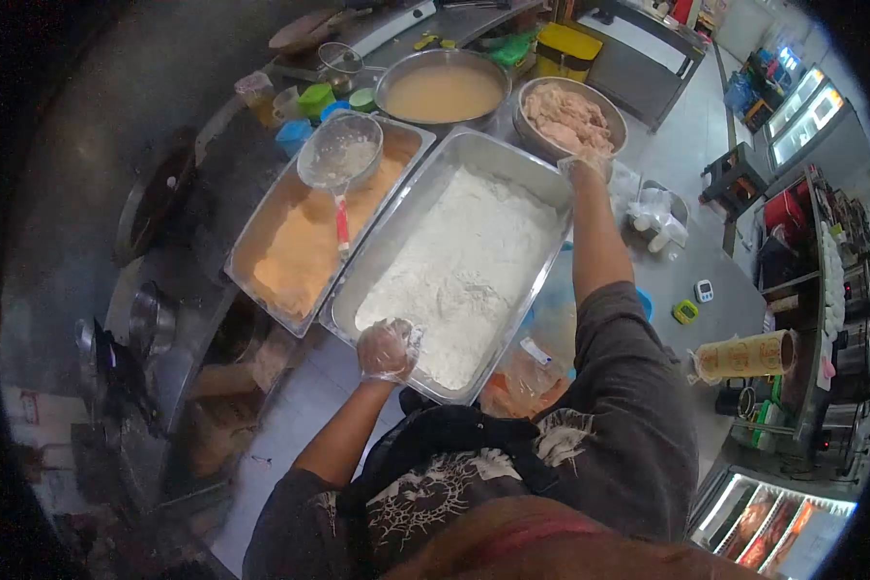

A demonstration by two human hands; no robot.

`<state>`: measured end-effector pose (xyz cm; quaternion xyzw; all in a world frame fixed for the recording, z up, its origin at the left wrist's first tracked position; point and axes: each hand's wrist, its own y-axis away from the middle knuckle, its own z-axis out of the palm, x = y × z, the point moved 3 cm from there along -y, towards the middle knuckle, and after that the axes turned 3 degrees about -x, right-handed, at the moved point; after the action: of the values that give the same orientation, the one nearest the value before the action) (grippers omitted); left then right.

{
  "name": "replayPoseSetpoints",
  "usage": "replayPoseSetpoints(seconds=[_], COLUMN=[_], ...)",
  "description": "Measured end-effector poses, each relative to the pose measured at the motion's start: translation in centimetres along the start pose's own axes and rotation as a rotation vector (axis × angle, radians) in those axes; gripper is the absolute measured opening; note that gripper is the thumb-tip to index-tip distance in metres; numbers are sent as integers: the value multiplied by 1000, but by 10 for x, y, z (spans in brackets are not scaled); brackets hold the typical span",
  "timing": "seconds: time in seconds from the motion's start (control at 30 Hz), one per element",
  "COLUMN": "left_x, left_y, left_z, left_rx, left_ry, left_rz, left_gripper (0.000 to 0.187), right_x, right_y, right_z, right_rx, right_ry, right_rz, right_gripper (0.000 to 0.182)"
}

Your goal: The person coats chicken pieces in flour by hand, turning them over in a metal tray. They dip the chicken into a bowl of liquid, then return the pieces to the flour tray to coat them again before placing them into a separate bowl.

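My left hand (389, 350), in a clear plastic glove, is curled over the near left corner of a deep metal tray (346, 307) of white powder (454, 261). Powder clings around its fingers, and what they hold, if anything, is hidden. On the right, my right hand (587, 166), also gloved, reaches to the near rim of a metal bowl (524, 126) of raw pale meat (563, 111). Its fingertips are lost against the meat. Beside the powder tray, a second tray (246, 237) holds orange powder (295, 246). A sieve (338, 153) with a red and white handle rests across it.
A large bowl of cloudy liquid (445, 92) stands behind the trays, near small colored containers (316, 100). To the right are a bagged container (659, 215), two timers (704, 290) and a plastic-wrapped roll (744, 356). A yellow bin (565, 48) is farther back.
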<state>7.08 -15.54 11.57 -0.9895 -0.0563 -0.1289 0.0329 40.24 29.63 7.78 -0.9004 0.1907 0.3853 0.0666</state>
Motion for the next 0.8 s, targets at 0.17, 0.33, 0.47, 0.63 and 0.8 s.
replayPoseSetpoints(seconds=[0.17, 0.33, 0.47, 0.63, 0.8], left_x=[-10, -7, -13, -13, -10], left_y=[-2, -3, 1, 1, 0], left_z=[14, 13, 21, 19, 15], left_rx=[-26, -56, -18, -15, -73], left_ry=[-21, -13, 14, -14, -65], left_rz=[30, 12, 8, 51, 36], left_gripper=[29, 30, 29, 27, 30], right_x=[9, 33, 23, 57, 69], right_y=[15, -28, -9, -75, -85], right_z=[5, 28, 18, 53, 60], right_rx=[110, 126, 60, 80, 241], right_ry=[-665, -546, -322, 9, 51], right_rz=[314, 229, 169, 88, -15], right_gripper=[41, 50, 48, 54, 47])
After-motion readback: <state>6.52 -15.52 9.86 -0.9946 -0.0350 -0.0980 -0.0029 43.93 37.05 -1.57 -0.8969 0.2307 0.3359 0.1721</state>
